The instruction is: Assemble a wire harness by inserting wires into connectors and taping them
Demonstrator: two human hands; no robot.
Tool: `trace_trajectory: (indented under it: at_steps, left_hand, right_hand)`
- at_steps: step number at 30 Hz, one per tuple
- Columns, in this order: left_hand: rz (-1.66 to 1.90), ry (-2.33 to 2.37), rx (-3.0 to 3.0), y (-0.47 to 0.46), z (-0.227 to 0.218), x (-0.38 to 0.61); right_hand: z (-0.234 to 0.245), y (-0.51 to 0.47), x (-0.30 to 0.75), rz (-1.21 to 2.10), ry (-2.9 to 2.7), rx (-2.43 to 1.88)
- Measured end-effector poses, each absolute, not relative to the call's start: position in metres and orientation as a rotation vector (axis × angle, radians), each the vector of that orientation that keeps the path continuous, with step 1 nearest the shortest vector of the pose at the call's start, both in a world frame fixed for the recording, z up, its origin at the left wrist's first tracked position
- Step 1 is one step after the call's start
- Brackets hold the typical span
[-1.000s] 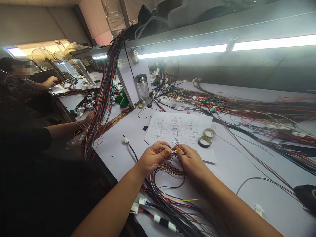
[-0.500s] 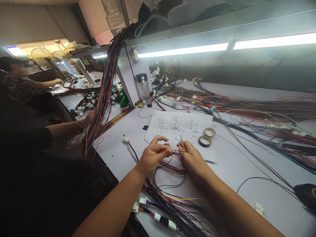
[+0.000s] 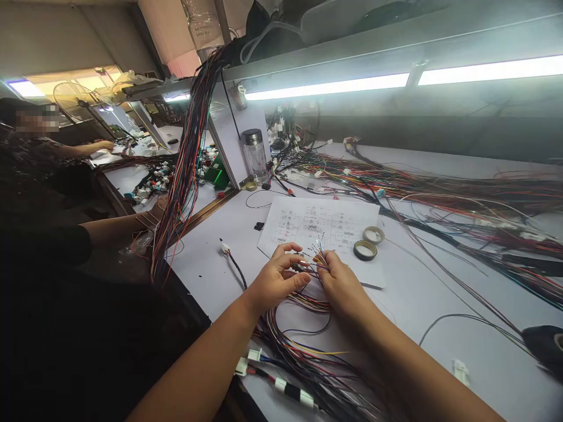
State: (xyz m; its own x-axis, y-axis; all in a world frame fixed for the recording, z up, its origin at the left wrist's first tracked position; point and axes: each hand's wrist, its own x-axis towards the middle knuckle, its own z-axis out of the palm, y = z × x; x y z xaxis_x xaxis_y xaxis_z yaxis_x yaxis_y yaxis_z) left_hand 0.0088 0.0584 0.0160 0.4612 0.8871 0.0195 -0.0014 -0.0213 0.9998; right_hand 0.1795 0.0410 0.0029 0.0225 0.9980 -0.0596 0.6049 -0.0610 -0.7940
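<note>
My left hand (image 3: pixel 276 279) and my right hand (image 3: pixel 338 282) meet over a bundle of thin coloured wires (image 3: pixel 308 346) on the white bench. My right hand is closed round the wires just below their loose ends (image 3: pixel 320 253), which fan upward. My left hand's thumb and fingers pinch at a small dark part (image 3: pixel 297 267) among those ends. The bundle trails back toward me, past white connectors (image 3: pixel 254 356). A printed wiring diagram sheet (image 3: pixel 321 225) lies just beyond my hands.
Two tape rolls (image 3: pixel 368 243) rest on the sheet. A short black lead with a white plug (image 3: pixel 226 249) lies left. Long harnesses (image 3: pixel 461 205) cover the bench's far right. A clear bottle (image 3: pixel 255 155) stands behind. Hanging wires (image 3: pixel 187 158) separate my bench from other people's arms at left.
My left hand's fingers have opened out a little and shifted along the wire ends. My right hand keeps its grip, nudged slightly upward. The wire tips fan wider.
</note>
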Motion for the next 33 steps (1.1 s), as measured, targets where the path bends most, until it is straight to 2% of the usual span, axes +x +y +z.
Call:
trace_trajectory:
  at_steps: [5, 10, 13, 19, 25, 33]
  left_hand:
    - [0.897, 0.848, 1.264, 0.059, 0.019, 0.01]
    - [0.905, 0.91, 1.152, 0.062, 0.017, 0.012]
    - [0.881, 0.911, 1.143, 0.062, 0.017, 0.011]
    - [0.892, 0.828, 1.125, 0.063, 0.015, 0.011]
    - [0.914, 0.785, 0.867, 0.065, 0.012, 0.011]
    - [0.786, 0.77, 0.753, 0.067, 0.014, 0.006]
  right_hand:
    - [0.004, 0.041, 0.179, 0.88, -1.621, -1.759]
    - [0.006, 0.041, 0.183, 1.173, -1.399, -1.341]
    - [0.011, 0.04, 0.183, 1.228, -1.348, -1.327]
    - [0.017, 0.04, 0.182, 1.111, -1.339, -1.438]
    - [0.01, 0.041, 0.184, 1.076, -1.331, -1.501]
    - [0.008, 0.041, 0.181, 0.703, -1.586, -1.551]
